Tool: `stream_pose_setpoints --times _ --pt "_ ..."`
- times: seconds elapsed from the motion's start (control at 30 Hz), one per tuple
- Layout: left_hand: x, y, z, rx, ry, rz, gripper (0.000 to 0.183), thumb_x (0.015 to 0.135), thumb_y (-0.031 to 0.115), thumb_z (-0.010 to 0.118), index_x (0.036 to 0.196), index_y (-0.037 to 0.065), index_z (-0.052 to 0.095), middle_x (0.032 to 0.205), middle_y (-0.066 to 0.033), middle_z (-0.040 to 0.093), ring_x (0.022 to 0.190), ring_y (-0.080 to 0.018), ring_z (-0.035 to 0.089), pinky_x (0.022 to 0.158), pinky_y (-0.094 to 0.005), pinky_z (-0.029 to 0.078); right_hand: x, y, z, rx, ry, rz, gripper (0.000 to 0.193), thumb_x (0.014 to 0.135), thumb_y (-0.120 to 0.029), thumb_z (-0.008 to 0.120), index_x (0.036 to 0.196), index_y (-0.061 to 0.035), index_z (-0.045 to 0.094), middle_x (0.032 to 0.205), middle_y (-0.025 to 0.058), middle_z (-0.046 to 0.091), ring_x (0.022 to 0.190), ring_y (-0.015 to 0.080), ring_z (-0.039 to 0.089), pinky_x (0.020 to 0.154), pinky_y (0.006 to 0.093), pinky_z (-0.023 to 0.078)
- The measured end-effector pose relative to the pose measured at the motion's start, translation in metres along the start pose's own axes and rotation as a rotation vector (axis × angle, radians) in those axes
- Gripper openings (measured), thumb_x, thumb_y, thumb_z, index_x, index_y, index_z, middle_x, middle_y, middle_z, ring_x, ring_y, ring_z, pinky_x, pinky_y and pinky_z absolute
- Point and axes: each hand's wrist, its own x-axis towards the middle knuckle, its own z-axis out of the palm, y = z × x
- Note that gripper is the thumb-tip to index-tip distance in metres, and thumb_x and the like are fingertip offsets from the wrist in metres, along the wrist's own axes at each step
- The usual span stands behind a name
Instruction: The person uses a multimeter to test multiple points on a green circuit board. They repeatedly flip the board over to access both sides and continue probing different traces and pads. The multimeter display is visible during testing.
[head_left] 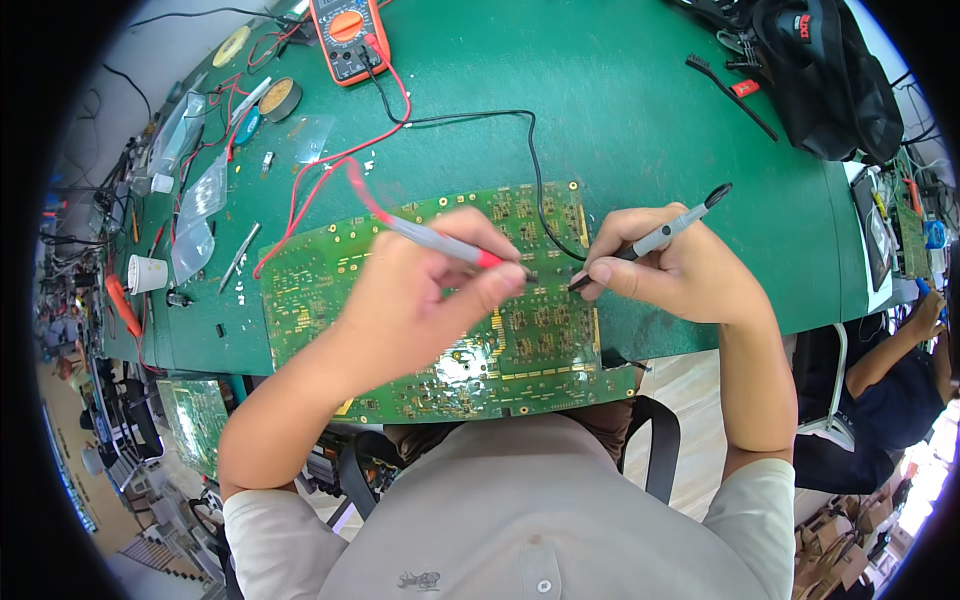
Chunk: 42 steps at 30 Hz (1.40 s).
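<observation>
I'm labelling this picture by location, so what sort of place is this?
Probably an electronics repair or testing workshop: a large circuit board rests on a green table, an orange meter is beyond it, and the left hand and right hand each hold a probe.

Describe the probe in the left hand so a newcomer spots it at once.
Find the large green board at the near edge of the table. Over it, the left hand holds a grey probe slanting down to the right. Its red collar and red lead set it apart from the black-ended probe in the right hand.
</observation>
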Motion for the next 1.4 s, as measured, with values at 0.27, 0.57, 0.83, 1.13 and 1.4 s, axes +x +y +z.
stream_pose_setpoints --times 0.27,0.57,0.83,1.13,1.4 --pt "-0.026 0.000 -0.046 -0.186 0.126 -0.158 0.012 0.105 0.007 0.066 0.110 -0.003 0.063 0.104 -0.0137 0.076 0.098 -0.0176 0.076 0.087 -0.0318 0.063 0.002 0.011 -0.023 0.319 0.092 -0.194 0.020 0.105 -0.015 0.069 0.100 0.0049 0.067 0.094 0.0162 0.076 0.089 0.0258 0.080 0.078 0.0350 0.065" --pt "-0.060 0.003 -0.090 -0.102 0.233 -0.054 0.021 0.108 0.016 0.050 0.109 -0.003 0.059 0.093 -0.0195 0.074 0.091 -0.0268 0.074 0.093 -0.0426 0.057 -0.041 -0.011 -0.072 0.008 0.779 -0.721 0.052 0.120 -0.034 0.034 0.106 0.0047 0.065 0.081 0.0127 0.063 0.086 0.0250 0.065 0.094 0.0447 0.055" --pt "-0.160 -0.010 -0.098 0.244 0.509 -0.226 0.020 0.103 0.020 0.068 0.110 0.001 0.068 0.072 0.0061 0.050 0.061 -0.0047 0.042 0.055 -0.0255 0.030 -0.108 0.025 0.010 -0.157 0.360 0.120 0.015 0.105 -0.011 0.064 0.100 0.0019 0.070 0.084 0.0099 0.065 0.072 0.0199 0.062 0.067 0.0340 0.049" --pt "-0.245 -0.048 -0.087 0.754 0.580 -0.334 0.050 0.082 0.024 0.091 0.119 -0.002 0.070 0.102 -0.0084 0.070 0.084 -0.0168 0.063 0.078 -0.0297 0.053 -0.119 0.066 0.067 -0.788 0.383 -0.381 0.064 0.072 -0.024 0.095 0.127 -0.0039 0.070 0.088 0.0080 0.059 0.072 0.0286 0.064 0.059 0.0404 0.051" --pt "-0.271 -0.080 -0.093 0.449 0.646 -0.372 0.075 0.069 0.000 0.092 0.139 0.000 0.068 0.109 -0.0024 0.071 0.062 -0.0020 0.038 0.053 -0.0209 0.032 -0.109 0.068 0.069 -0.848 0.344 -0.439 0.071 0.073 -0.024 0.092 0.136 -0.0061 0.065 0.100 0.0094 0.065 0.075 0.0308 0.066 0.065 0.0422 0.054"
